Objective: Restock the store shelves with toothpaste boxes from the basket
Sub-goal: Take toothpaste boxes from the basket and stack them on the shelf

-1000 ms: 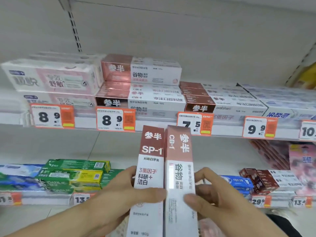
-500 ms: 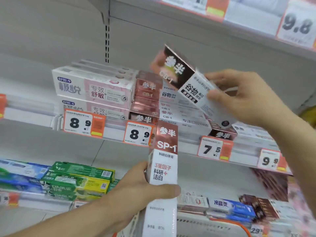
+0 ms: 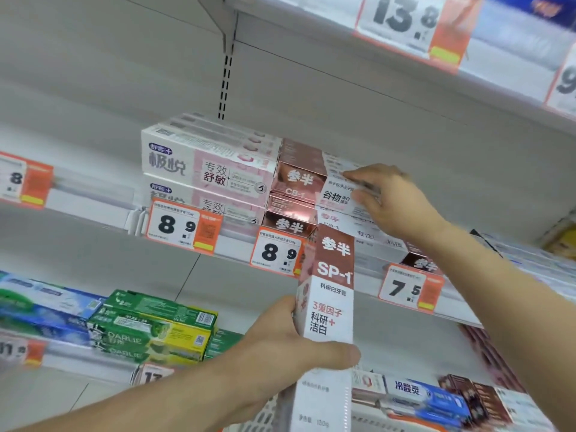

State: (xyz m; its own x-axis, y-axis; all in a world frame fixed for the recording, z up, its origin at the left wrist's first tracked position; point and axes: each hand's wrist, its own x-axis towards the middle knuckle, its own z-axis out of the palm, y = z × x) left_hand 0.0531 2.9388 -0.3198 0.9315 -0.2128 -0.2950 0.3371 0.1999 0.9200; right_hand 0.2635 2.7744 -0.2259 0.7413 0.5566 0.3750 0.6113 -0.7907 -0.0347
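Two bare forearms, left grip (image 3: 290, 344), right grip (image 3: 389, 201) (no sleeves, rings, watch).

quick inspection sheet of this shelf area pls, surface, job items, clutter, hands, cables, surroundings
surface: middle shelf, white, price tags along its edge
job's things: CB-1 box lying on top of the rose stack; SP-1 box held upright
clutter: nothing seen
grippers: right hand on the CB-1 box; left hand grips the SP-1 box
cables: nothing seen
surroundings: white-pink boxes beside the stack; green boxes on the shelf below
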